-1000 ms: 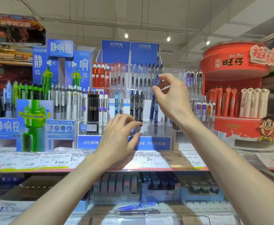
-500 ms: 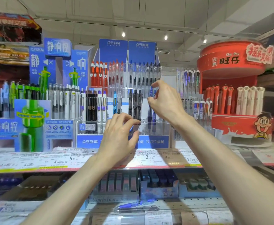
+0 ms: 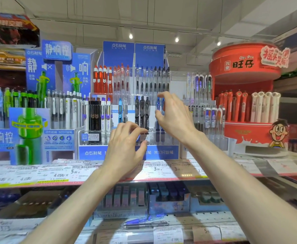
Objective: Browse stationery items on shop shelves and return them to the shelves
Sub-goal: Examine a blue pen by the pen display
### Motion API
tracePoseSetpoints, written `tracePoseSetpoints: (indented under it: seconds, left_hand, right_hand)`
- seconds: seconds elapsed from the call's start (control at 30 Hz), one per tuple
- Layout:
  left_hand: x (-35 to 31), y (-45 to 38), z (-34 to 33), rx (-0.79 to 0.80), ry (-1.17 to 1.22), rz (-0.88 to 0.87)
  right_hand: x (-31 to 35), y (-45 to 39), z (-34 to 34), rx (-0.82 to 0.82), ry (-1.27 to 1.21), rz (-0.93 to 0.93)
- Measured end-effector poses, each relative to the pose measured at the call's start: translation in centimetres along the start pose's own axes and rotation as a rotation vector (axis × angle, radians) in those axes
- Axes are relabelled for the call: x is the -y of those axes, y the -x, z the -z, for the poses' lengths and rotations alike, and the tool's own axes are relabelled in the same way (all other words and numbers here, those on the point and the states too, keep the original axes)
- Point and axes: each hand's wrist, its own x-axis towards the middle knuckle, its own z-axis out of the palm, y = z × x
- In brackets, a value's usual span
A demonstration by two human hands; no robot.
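Observation:
A blue pen (image 3: 159, 110) stands upright in the clear pen rack (image 3: 163, 138) on the upper shelf, right of three black pens (image 3: 142, 111). My right hand (image 3: 175, 117) is curled round the blue pen's upper part, index finger above its top and thumb against its side. My left hand (image 3: 124, 147) is lower and to the left. Its curled fingertips lie on the rack's front edge and its thumb is on the rack's front face, pinching that edge.
A blue-and-green pen display (image 3: 29, 124) stands to the left and a red round gel pen stand (image 3: 248, 103) to the right. Price labels (image 3: 158, 169) line the shelf edge. Boxed stationery (image 3: 168, 198) and loose pens (image 3: 144, 221) sit on the shelves below.
My right hand has come down with the blue pen, which now stands in the rack among the others. My left hand has stayed at the rack's front edge.

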Motion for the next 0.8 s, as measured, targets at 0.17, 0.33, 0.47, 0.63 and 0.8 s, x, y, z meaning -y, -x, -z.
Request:
tracePoseSetpoints:
  seconds: [0.17,0.33,0.47,0.63,0.8]
  left_hand:
    - [-0.2,0.1,0.0,0.007,-0.002,-0.003]
    - [0.1,0.5,0.2,0.002,0.049,-0.026]
    - [-0.2,1.5,1.0,-0.021,0.12,-0.023]
    - [-0.7,4.2,2.3,-0.022,0.168,0.003]
    - [-2.0,8.4,3.5,-0.063,0.233,0.051]
  right_hand:
    - [-0.2,0.2,0.3,0.043,-0.007,0.003]
    - [-0.4,1.5,0.9,0.097,-0.06,-0.007]
    - [-0.7,4.0,1.8,0.097,-0.117,0.02]
    - [-1.1,8.5,2.7,0.099,-0.159,0.073]
    - [-2.3,14.1,2.7,0.004,-0.203,0.097]
